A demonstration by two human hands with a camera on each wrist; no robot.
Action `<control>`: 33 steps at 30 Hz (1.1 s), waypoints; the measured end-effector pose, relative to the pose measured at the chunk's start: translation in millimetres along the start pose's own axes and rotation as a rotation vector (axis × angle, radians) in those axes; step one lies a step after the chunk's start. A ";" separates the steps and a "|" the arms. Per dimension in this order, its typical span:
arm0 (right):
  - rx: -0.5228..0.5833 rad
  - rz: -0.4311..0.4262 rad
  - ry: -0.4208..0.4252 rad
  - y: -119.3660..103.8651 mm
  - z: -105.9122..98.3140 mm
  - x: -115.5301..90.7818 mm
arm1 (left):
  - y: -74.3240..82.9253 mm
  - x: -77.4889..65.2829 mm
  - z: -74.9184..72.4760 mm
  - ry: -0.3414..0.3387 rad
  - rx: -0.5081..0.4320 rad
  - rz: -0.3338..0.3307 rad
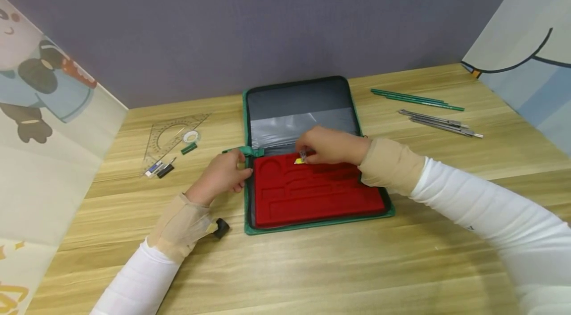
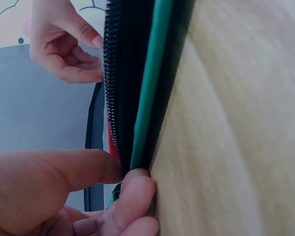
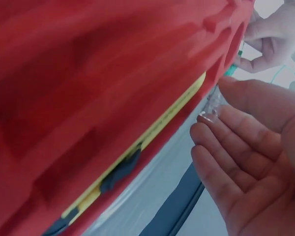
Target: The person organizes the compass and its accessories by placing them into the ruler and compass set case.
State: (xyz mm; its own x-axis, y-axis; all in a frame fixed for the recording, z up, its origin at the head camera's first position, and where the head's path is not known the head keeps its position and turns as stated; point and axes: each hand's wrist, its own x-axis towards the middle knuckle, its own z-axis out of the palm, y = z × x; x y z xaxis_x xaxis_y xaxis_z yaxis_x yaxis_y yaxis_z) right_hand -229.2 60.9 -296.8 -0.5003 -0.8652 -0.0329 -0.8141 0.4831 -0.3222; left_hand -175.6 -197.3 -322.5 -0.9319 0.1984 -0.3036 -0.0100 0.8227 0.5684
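A green zip case (image 1: 319, 226) lies unfolded on the table, with a red moulded insert (image 1: 312, 208) in its near half. My left hand (image 1: 224, 172) pinches the case's left edge, thumb and fingers on either side of the zip (image 2: 109, 93) in the left wrist view. Over the back of the insert, my right hand (image 1: 331, 145) holds a small clear plastic piece (image 3: 213, 104) between thumb and fingertips. A long yellow strip with black parts (image 3: 162, 121) lies in a slot of the insert just beside those fingers.
On the left are a clear set square (image 1: 153, 144), a roll of tape (image 1: 191, 136), an eraser (image 1: 153, 169) and small green and black pieces. Green pencils (image 1: 415, 97) and metal compasses (image 1: 439, 123) lie at right. A grey partition (image 1: 285, 23) stands behind.
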 end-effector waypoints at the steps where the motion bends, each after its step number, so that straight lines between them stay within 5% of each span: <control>1: 0.000 -0.001 0.005 -1.1 1.1 1.3 | -0.2 -0.1 0.1 -0.001 -0.001 -0.001; 33: 0.025 0.049 0.043 -16.6 15.3 21.4 | 1.5 -0.8 -1.1 -0.010 0.007 -0.015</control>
State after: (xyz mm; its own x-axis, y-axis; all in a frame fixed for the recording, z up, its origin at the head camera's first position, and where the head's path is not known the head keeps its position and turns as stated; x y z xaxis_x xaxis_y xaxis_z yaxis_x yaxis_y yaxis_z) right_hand -221.9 32.3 -306.7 -0.5519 -0.8339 -0.0084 -0.7812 0.5204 -0.3448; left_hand -175.3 -196.9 -320.6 -0.9280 0.1911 -0.3197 -0.0214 0.8295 0.5580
